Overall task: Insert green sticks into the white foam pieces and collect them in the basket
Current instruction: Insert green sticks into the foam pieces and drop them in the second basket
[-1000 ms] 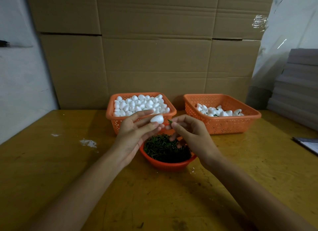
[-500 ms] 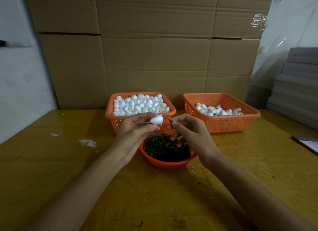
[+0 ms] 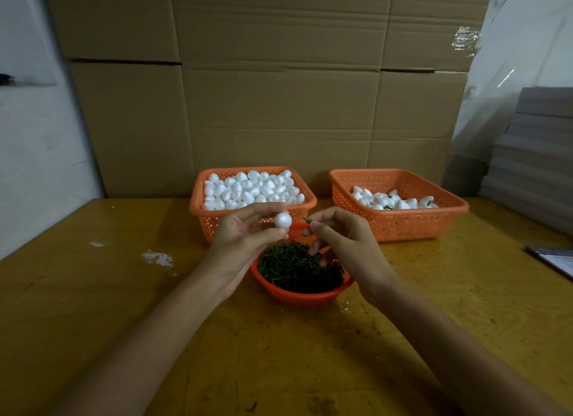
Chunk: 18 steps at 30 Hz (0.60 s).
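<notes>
- Well, at far left a white wall (image 3: pixel 31 136) meets a stack of big cardboard boxes (image 3: pixel 279 89) that fills the back of the view.
- Across the front runs a scuffed, yellow-brown wooden tabletop (image 3: pixel 93 307), with a white smear (image 3: pixel 156 257) on its left part.
- An orange left basket (image 3: pixel 214 226) sits back by the boxes, heaped with plain foam pieces (image 3: pixel 251 189).
- Just in front of it, a round orange bowl (image 3: pixel 297 296) is full of green sticks (image 3: pixel 294 269).
- An orange right basket (image 3: pixel 403 226) stands near the left one and holds a thin layer of finished pieces (image 3: pixel 379 200), with bits of green showing among the white.
- At upper right hangs a clear plastic sheet (image 3: pixel 521 43); below it is a grey stack (image 3: pixel 533 155) of flat boards, and a paper (image 3: pixel 555 259) lies on the tabletop at the right edge.
- The left grip (image 3: pixel 238 245) is raised over the bowl's far rim, narrow, pinching a foam ball (image 3: pixel 283 220) between forefinger above and thumb below.
- The right grip (image 3: pixel 344 242) is just beside it, also narrow. Its thumb and forefinger pinch a stick (image 3: pixel 307 220) whose green tip points at the ball, a small gap apart. Its other fingers curl down over the sticks; whether they touch the pile cannot be told.
</notes>
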{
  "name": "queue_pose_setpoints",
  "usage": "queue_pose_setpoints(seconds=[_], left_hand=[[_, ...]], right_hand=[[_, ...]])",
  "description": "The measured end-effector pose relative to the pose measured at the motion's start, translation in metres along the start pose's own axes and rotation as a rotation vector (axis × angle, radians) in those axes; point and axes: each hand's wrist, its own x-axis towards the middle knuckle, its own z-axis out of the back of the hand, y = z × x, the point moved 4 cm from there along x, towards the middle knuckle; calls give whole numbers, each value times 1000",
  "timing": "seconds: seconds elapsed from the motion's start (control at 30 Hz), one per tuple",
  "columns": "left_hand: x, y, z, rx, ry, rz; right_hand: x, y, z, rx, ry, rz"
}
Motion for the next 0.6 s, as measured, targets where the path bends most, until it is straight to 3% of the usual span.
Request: queue_pose_setpoints(seconds=[0.6], left_hand=[[2,3,3,43,-42,26]], right_hand=[[0,0,-1,-22,9,-3]])
